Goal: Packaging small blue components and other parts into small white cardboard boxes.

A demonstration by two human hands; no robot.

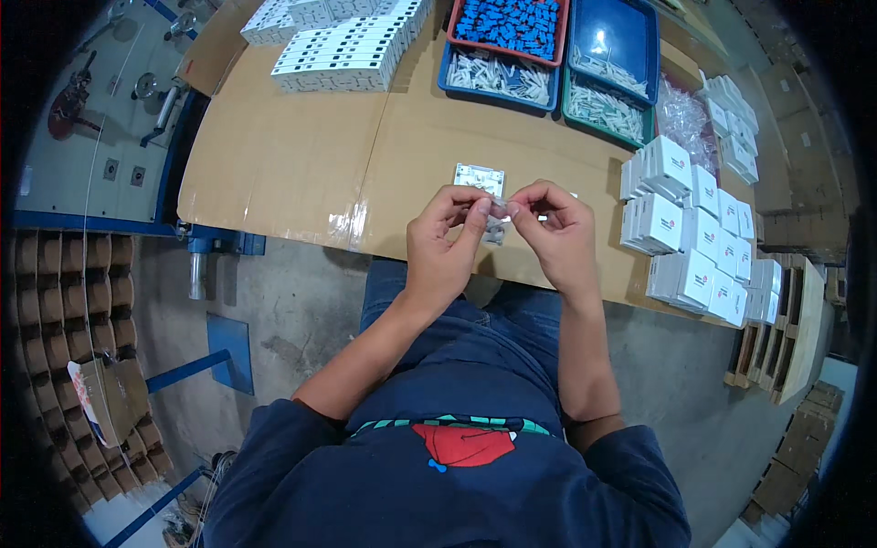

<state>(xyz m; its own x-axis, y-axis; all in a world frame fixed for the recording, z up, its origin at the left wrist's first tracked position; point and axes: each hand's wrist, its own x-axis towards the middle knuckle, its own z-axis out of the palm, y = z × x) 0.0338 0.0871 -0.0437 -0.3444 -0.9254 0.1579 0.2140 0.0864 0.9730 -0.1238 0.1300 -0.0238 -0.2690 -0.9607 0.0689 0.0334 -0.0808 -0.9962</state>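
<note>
Just above the near edge of the cardboard-covered table (301, 155), my left hand (443, 233) and my right hand (557, 233) meet fingertip to fingertip. Both are closed in a pinch on a small greyish, partly see-through piece (499, 208); its kind is too small to make out, and fingers cover part of it. Right behind the hands lies a white plastic housing (479, 176) with small parts showing inside. Below the fingertips, more small grey bits (494, 236) show near the table edge, partly hidden.
Trays stand at the back: a red one of blue pieces (507, 26), blue (498, 78) and green (607, 114) ones of white pieces. White boxes (699, 247) are stacked at the right edge. White units (338, 59) stand in rows at the back left. Clear plastic wrap (685, 123) lies at right.
</note>
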